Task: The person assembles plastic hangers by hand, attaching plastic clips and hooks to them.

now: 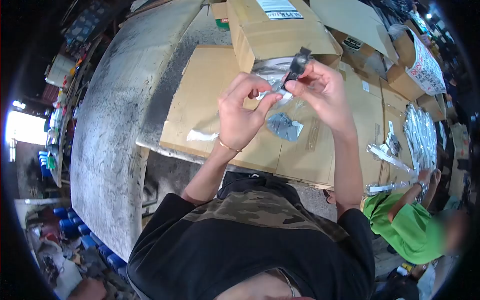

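Note:
In the head view, my right hand (322, 92) pinches a narrow black item (299, 64) between thumb and fingers. It stands up at a tilt; its exact kind I cannot make out. My left hand (242, 110) is closed at the fingertips on a piece of clear plastic (276, 86), close against the lower end of the black item. Below the hands, a grey-blue bundle (283, 126) with a white tag lies on the cardboard sheet (200, 85). Just beyond my fingers, the open cardboard box (285, 37) holds shiny plastic-wrapped goods, partly hidden.
A white plastic scrap (202, 135) lies left of my left wrist. At the right, a person in a green shirt (400, 225) works beside a pile of clear plastic packets (420, 137). Another open carton (407, 65) stands back right. A long stained table (107, 130) runs along the left.

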{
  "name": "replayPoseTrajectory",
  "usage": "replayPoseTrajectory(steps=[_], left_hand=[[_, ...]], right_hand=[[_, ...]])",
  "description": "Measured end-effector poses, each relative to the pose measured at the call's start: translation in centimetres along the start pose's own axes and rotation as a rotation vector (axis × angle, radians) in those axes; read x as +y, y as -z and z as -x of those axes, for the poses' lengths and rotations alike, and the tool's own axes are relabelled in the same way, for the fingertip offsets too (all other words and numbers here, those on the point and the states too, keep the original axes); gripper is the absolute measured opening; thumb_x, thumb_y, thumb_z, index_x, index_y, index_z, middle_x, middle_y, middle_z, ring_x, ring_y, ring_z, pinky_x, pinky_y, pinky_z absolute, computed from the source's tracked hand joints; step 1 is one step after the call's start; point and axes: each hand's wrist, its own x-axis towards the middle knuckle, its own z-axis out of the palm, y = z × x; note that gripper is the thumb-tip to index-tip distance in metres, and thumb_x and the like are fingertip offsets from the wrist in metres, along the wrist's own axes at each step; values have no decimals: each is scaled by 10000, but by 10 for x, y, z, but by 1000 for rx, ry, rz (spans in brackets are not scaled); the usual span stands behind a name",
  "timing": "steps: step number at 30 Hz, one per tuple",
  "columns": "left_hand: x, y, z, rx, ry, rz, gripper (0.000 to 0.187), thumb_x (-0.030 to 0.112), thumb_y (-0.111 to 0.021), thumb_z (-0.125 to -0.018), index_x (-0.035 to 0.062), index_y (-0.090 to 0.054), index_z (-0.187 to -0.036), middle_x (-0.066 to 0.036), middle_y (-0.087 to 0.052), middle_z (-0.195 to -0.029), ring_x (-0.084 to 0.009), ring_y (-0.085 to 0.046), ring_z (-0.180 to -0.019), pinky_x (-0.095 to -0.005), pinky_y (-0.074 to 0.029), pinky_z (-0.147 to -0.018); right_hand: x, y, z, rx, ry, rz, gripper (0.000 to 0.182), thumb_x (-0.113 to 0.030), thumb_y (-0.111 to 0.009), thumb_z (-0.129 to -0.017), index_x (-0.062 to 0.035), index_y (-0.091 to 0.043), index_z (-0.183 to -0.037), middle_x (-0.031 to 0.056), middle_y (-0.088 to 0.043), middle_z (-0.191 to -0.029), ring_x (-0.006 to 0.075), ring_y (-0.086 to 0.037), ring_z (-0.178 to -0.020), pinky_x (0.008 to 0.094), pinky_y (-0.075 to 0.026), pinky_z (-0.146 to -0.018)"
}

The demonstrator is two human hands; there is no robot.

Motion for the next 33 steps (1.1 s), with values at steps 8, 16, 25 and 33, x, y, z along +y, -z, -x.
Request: replayPoseTrajectory(steps=[8,16,25,33], left_hand=[[35,-50,11,114,52,-141,170,55,-768,-701,9,-626,-782,-45,-586,-704,-114,-503,-598,-242,-416,-558],[58,-60,4,-88,366,-60,123,75,-689,-728,-18,-629,-782,-95,-615,-662,-171,-563,-570,-286,-463,-553],[60,-77,3,-122,448,67,100,44,-598,-816,-55,-593,-831,-34,-619,-695,-36,-529,-630,-203,-422,-545],[57,-74,8,-182,511,143,106,64,-590,-860,-42,-586,-865,-23,-606,-703,-48,-555,-634,-198,-432,-548]], right_hand=[[-9,30,18,-14,-6,-61,209,-7,-673,-810,41,-602,-1000,59,-627,-922,101,-587,-867,252,-518,-739],[-10,64,28,-103,-64,-22,215,30,-635,-822,56,-627,-1034,57,-617,-981,106,-579,-878,249,-517,-749],[-8,76,35,-137,49,-12,89,53,-610,-815,44,-587,-901,69,-567,-962,104,-548,-876,257,-487,-750],[3,69,38,-160,32,-46,104,61,-606,-808,45,-606,-911,95,-585,-988,129,-556,-899,268,-470,-742]])
